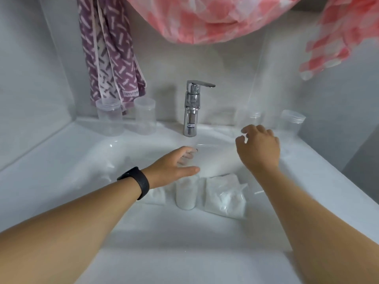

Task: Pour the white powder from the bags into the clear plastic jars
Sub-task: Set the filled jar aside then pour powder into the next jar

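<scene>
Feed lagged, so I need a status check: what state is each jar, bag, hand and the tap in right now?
Clear plastic jar in front: upright, holds white powder.
Clear plastic bag of white powder: lying right of that jar.
Two clear lidded jars, back left: upright, look empty.
Clear lidded jar, back right: looks empty.
Chrome tap: no water visible.
Left hand: open, holding nothing.
Right hand: open, holding nothing.

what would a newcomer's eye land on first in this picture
Most striking are the two bare arms reaching over the white sink, the left hand with a black wristband and the right hand, both open and holding nothing. Between them at the near rim stands a jar of white powder with a bag of powder to its right. Behind it rises the chrome tap, with pink patterned cloth hanging above.
</scene>
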### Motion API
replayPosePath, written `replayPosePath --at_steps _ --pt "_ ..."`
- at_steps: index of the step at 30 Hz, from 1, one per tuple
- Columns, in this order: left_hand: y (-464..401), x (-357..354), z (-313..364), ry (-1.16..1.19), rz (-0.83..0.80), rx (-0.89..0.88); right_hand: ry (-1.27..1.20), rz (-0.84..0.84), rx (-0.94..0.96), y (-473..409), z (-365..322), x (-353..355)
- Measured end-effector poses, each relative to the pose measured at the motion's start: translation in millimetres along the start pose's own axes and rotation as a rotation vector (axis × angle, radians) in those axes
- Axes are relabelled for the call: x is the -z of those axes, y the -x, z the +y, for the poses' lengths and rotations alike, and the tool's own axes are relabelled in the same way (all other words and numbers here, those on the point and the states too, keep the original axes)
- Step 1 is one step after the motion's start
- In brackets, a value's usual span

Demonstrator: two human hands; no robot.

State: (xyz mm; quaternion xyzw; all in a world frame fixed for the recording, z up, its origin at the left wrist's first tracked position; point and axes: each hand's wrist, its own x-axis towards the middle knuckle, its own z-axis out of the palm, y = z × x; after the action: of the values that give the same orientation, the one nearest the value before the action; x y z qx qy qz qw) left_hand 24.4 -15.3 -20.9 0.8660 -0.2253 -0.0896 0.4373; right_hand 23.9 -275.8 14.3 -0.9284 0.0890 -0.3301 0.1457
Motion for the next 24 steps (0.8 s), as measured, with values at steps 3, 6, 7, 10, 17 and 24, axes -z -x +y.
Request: replayPosePath --at_steps 3,6,7,10,17,24 --pt "-1.9 -3.9 -9.0 0.023 -0.13 0.073 0.181 -0.034 -0.236 -5.8 20.8 6.5" --pt "3.8 -3.4 -19.0 0.104 -0.218 0.136 0.294 -0.19 -0.408 -1.1 32.3 6.7" --pt "4.4 -2.6 -21.1 0.097 -0.23 0.138 0.325 -0.254 -0.442 1.1 34.1 5.4" --pt "7.7 -2.2 -21.9 0.074 -0.249 0.146 0.364 -0.329 -0.462 4.0 36.5 1.3" --pt "7.3 -7.6 -30.4 0.053 -0.26 0.198 0.301 -0.25 -0.474 1.4 41.8 -2.2" --pt "8.2 -6.8 -22.7 0.04 -0.288 0.214 0.238 -0.182 -0.415 3.0 38.1 -6.9"
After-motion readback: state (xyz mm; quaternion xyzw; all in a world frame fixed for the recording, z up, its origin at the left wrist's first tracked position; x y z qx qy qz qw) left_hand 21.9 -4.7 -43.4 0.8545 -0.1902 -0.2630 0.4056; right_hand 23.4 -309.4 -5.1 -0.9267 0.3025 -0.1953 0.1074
